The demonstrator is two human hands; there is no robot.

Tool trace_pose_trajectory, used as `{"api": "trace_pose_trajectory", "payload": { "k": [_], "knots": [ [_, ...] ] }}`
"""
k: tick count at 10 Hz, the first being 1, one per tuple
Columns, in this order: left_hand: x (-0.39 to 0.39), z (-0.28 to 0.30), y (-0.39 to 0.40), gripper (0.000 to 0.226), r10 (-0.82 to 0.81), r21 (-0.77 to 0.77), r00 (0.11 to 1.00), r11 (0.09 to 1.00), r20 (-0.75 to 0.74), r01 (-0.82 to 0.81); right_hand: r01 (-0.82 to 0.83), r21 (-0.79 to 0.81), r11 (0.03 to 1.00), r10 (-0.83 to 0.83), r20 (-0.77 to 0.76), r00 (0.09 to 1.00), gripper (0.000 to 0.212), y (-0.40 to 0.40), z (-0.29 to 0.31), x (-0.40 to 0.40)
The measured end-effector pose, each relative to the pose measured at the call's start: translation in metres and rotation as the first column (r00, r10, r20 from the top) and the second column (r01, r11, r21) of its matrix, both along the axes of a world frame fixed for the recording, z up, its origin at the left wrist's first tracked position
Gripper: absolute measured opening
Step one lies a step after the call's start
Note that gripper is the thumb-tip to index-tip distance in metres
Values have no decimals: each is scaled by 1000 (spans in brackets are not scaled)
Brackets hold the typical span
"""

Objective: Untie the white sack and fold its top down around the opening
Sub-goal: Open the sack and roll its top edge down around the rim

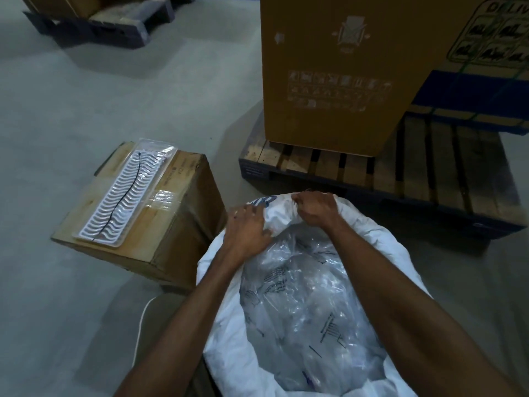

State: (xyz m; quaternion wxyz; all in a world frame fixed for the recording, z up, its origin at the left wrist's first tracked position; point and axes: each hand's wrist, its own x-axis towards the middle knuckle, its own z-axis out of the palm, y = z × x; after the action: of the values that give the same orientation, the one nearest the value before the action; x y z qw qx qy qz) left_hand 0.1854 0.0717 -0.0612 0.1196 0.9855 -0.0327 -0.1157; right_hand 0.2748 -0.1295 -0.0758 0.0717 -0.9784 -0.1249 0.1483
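The white sack (pixel 392 247) stands open on the floor in front of me, its mouth wide. A clear plastic liner (pixel 303 305) with dark printing fills the inside. The sack's white top edge is rolled outward along the left and right sides. At the far rim, both hands hold the fabric. My left hand (pixel 249 227) grips the rim's left part, fingers curled over it. My right hand (pixel 313 207) is closed on a bunched fold of the rim just right of it. Blue lettering shows on the sack's outside between the hands.
A taped cardboard box (pixel 171 224) sits left of the sack, with a white ribbed plastic tray (pixel 123 196) on top. A wooden pallet (pixel 400 173) carrying a tall cardboard carton (pixel 337 67) stands behind. A white cord (pixel 141 325) lies on the floor at left.
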Motion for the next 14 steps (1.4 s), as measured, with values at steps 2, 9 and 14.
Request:
{"api": "trace_pose_trajectory", "payload": {
  "k": [2,9,14],
  "knots": [
    [-15,-6,8,39,390,-229,916,887,-90,-400,52,-115,992,-51,8,999,42,22,7,-1],
    [-80,8,29,42,493,-259,866,828,-86,-498,-354,-233,906,343,-85,935,61,90,10,-7],
    [-80,3,42,58,490,-518,742,531,-458,-671,-542,-323,776,542,-97,835,50,132,28,-60]
  ]
}}
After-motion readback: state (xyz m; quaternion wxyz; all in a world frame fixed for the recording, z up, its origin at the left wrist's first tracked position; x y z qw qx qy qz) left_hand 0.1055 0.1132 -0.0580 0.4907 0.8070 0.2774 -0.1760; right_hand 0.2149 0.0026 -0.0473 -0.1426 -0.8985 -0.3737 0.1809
